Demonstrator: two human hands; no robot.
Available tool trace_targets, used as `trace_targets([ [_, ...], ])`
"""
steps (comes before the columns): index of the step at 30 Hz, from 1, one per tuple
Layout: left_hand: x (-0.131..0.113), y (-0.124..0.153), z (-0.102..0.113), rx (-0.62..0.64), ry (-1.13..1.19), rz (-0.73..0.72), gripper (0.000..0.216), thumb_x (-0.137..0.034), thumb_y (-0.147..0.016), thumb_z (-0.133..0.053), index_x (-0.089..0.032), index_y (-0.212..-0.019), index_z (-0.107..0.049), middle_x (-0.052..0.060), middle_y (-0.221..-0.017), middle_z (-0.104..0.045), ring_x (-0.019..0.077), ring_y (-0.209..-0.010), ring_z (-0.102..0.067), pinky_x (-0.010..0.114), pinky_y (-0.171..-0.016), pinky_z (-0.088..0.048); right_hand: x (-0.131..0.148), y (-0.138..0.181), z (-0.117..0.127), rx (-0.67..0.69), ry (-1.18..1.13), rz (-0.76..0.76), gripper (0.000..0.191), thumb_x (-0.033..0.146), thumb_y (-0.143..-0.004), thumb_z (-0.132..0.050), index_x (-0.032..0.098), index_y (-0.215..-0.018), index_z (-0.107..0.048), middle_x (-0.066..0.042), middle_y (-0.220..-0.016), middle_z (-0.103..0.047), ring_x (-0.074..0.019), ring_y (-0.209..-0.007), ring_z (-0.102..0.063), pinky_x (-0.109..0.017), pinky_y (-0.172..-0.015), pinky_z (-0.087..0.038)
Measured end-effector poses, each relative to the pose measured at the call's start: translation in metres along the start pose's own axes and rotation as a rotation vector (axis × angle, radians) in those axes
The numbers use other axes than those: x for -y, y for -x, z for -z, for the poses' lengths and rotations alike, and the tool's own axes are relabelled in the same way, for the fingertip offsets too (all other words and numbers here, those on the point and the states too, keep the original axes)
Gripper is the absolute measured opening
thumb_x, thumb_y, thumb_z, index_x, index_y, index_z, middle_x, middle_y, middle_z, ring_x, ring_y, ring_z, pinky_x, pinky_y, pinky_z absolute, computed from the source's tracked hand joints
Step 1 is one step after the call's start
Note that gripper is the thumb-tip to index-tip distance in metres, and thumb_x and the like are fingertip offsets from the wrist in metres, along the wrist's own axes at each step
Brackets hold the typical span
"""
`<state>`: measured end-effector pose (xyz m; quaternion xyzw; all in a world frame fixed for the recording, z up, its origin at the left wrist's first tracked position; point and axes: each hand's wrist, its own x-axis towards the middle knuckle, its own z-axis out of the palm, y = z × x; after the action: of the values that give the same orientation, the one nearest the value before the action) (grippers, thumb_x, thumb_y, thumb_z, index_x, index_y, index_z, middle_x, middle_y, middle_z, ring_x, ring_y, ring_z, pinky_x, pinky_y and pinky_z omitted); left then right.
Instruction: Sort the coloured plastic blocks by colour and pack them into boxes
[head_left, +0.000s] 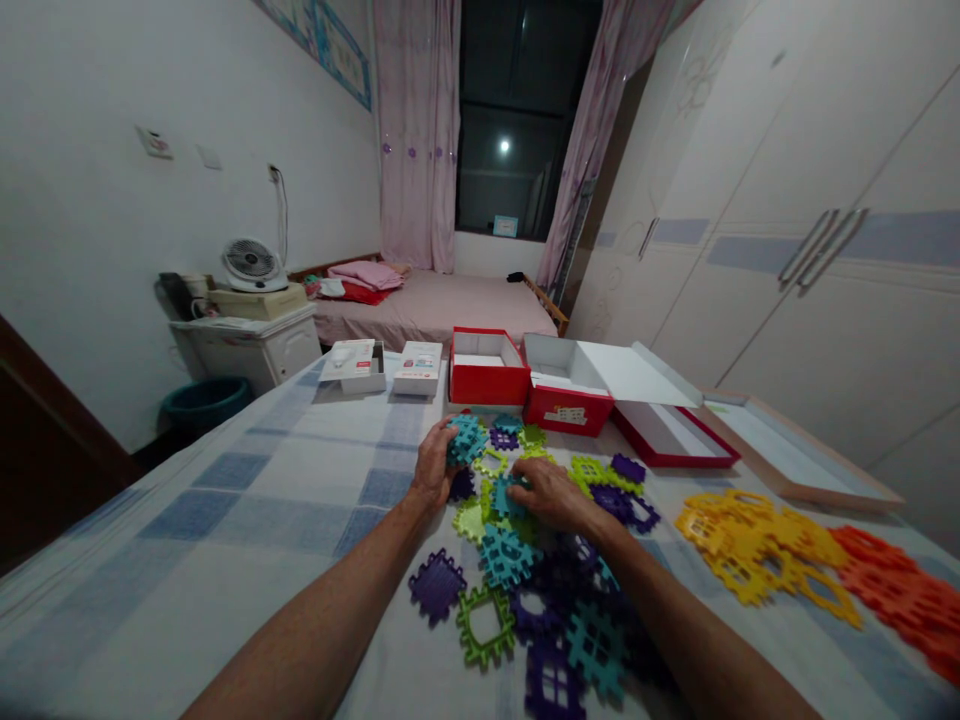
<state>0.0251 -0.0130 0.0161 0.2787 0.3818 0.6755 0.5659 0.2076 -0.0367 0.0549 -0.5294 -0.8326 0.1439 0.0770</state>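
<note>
Teal tiles (466, 440), toothed plastic, bunched in the left hand (433, 465), fingers closed round their near-left side at the far-left edge of the mixed pile (510, 557). Right hand (551, 490) reaches palm-down into the pile, fingers curled over another teal tile (507, 497); blurry and partly covered there, so cannot tell if it is gripped or only touched. Pile is teal, purple and lime green, loosely overlapping on the worktop (300, 490), which has a blue-and-white checked cloth. Near-left edge of pile: flat purple tile (437, 587), just beside a green frame tile (485, 627) with an open centre. Right of the right arm: yellow pieces (757, 545), heaped, then orange pieces (904, 590) next to them, running toward the right edge of view. Boxes along far side, left to right: two small white boxes (418, 372), red box (489, 384) standing open, labelled red box (551, 405) also open, shallow red tray (679, 460), tan tray (844, 497). Beyond the worktop: bed (465, 305) with pink sheet, white fan (253, 265) on a low cabinet (292, 345) at left.
</note>
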Motion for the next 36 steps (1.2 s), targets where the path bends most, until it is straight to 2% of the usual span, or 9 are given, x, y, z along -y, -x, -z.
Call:
trace_targets([
  [3, -0.001, 0.0, -0.001, -0.01, -0.006, 0.001, 0.041, -0.032, -0.064, -0.064, -0.019, -0.103, -0.059, -0.001, -0.082, -0.062, 0.0103, -0.065, -0.057, 0.019, -0.047, -0.045, -0.004, -0.002, -0.001, -0.014, -0.061, 0.057, 0.024, 0.029, -0.079, -0.052, 0.016, -0.098, -0.06, -0.01, -0.099, -0.062, -0.0224, -0.094, -0.054, -0.033, -0.082, -0.036],
  [6, -0.003, 0.002, -0.004, -0.018, -0.004, 0.009, 0.041, -0.031, -0.063, -0.064, -0.018, -0.102, -0.059, -0.001, -0.08, -0.062, 0.0103, -0.062, -0.056, 0.02, -0.047, -0.045, -0.007, -0.003, 0.007, -0.16, -0.224, 0.129, 0.019, 0.029, -0.078, -0.052, 0.017, -0.092, -0.058, -0.007, -0.096, -0.061, -0.0204, -0.092, -0.054, -0.032, -0.082, -0.037],
  [9, -0.005, 0.003, -0.005, -0.023, 0.003, 0.018, 0.042, -0.03, -0.062, -0.064, -0.018, -0.102, -0.06, -0.001, -0.078, -0.061, 0.0102, -0.061, -0.056, 0.02, -0.047, -0.045, -0.008, -0.001, 0.017, -0.338, -0.437, 0.076, 0.019, 0.031, -0.078, -0.05, 0.018, -0.091, -0.055, -0.002, -0.083, -0.059, -0.0167, -0.077, -0.054, -0.029, -0.073, -0.04],
  [12, -0.005, 0.004, -0.005, -0.018, -0.008, 0.018, 0.042, -0.03, -0.063, -0.064, -0.018, -0.103, -0.06, -0.001, -0.079, -0.062, 0.0104, -0.062, -0.056, 0.02, -0.047, -0.046, -0.005, 0.007, 0.023, -0.427, -0.6, 0.026, 0.027, 0.033, -0.077, -0.051, 0.018, -0.099, -0.053, -0.002, -0.086, -0.058, -0.0156, -0.076, -0.052, -0.027, -0.07, -0.04],
  [18, -0.001, 0.001, 0.0, 0.004, -0.028, -0.001, 0.042, -0.032, -0.066, -0.064, -0.019, -0.105, -0.059, 0.0, -0.085, -0.062, 0.0112, -0.066, -0.058, 0.02, -0.048, -0.046, 0.017, 0.042, 0.01, 0.035, -0.603, 0.128, 0.017, 0.029, -0.08, -0.049, 0.016, -0.084, -0.058, -0.002, -0.079, -0.057, -0.0158, -0.074, -0.051, -0.027, -0.069, -0.041],
  [22, 0.002, -0.002, 0.002, 0.011, -0.021, -0.001, 0.042, -0.032, -0.066, -0.064, -0.019, -0.106, -0.059, 0.001, -0.083, -0.063, 0.0108, -0.064, -0.058, 0.02, -0.048, -0.046, 0.036, 0.061, -0.002, 0.0, -0.321, 0.188, 0.015, 0.017, -0.076, -0.053, 0.016, -0.091, -0.057, -0.006, -0.098, -0.056, -0.0198, -0.096, -0.047, -0.034, -0.087, -0.035],
  [27, 0.001, -0.001, 0.001, 0.007, -0.021, 0.0, 0.042, -0.031, -0.065, -0.064, -0.019, -0.105, -0.059, 0.0, -0.084, -0.063, 0.0112, -0.066, -0.058, 0.02, -0.049, -0.047, 0.042, 0.065, -0.002, -0.02, -0.222, 0.177, 0.01, 0.018, -0.081, -0.051, 0.017, -0.091, -0.053, -0.005, -0.095, -0.054, -0.019, -0.091, -0.046, -0.034, -0.084, -0.035],
  [32, -0.002, 0.002, -0.001, -0.002, -0.021, 0.005, 0.041, -0.03, -0.064, -0.064, -0.019, -0.104, -0.06, 0.0, -0.084, -0.063, 0.011, -0.066, -0.058, 0.02, -0.048, -0.046, 0.036, 0.063, 0.002, -0.135, -0.489, 0.193, 0.01, 0.015, -0.079, -0.052, 0.019, -0.088, -0.051, -0.001, -0.088, -0.052, -0.0148, -0.085, -0.047, -0.028, -0.078, -0.037],
  [36, -0.002, 0.001, -0.001, -0.012, -0.023, 0.011, 0.04, -0.03, -0.064, -0.064, -0.019, -0.102, -0.061, 0.0, -0.083, -0.063, 0.0109, -0.066, -0.058, 0.02, -0.049, -0.046, 0.017, 0.063, 0.007, -0.137, -0.946, -0.042, 0.019, 0.033, -0.078, -0.059, 0.019, -0.089, -0.053, 0.003, -0.076, -0.051, -0.0122, -0.069, -0.048, -0.025, -0.064, -0.039],
])
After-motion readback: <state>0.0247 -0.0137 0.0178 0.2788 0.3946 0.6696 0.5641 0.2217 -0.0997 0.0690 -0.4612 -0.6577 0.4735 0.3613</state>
